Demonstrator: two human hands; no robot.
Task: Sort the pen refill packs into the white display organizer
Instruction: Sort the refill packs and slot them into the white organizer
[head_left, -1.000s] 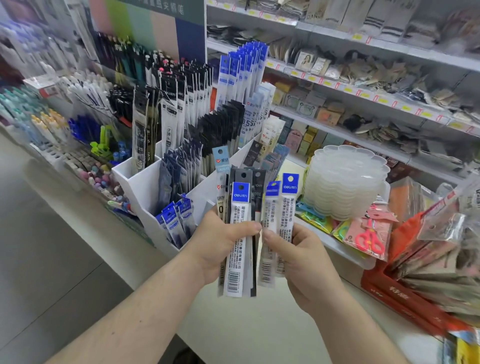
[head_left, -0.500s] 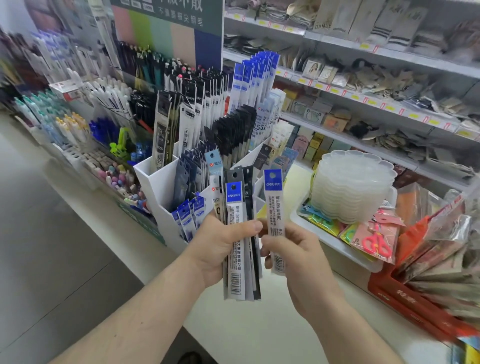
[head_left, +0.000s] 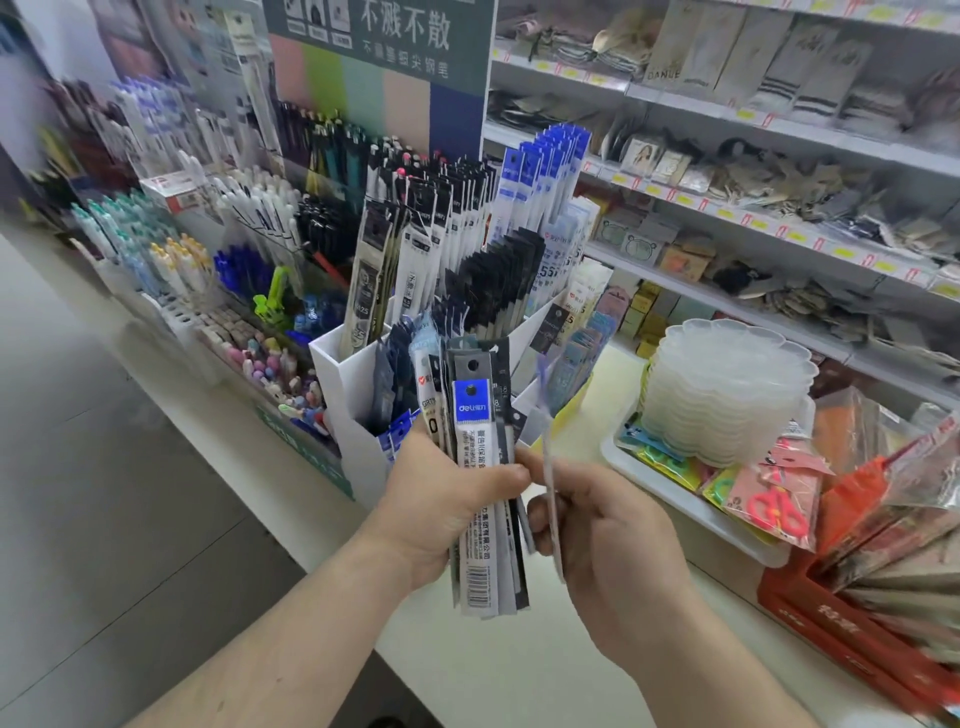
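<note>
My left hand (head_left: 441, 509) grips a bundle of several pen refill packs (head_left: 480, 467), upright, with a blue-topped white pack in front and black ones behind. My right hand (head_left: 608, 540) pinches a single refill pack (head_left: 551, 499) just right of the bundle; it is turned edge-on and blurred. Behind both hands stands the white display organizer (head_left: 343, 384) on the counter, its stepped compartments filled with black, white and blue refill packs.
A stack of clear plastic trays (head_left: 727, 389) sits in a white bin (head_left: 675, 504) to the right, with pink scissors packs. A red box (head_left: 841, 629) of packets stands at far right. Pen displays line the counter on the left; shelves rise behind.
My right hand has pulled one blue-topped pack away from the bundle and turned it edge-on. The camera has moved closer to the organizer.
</note>
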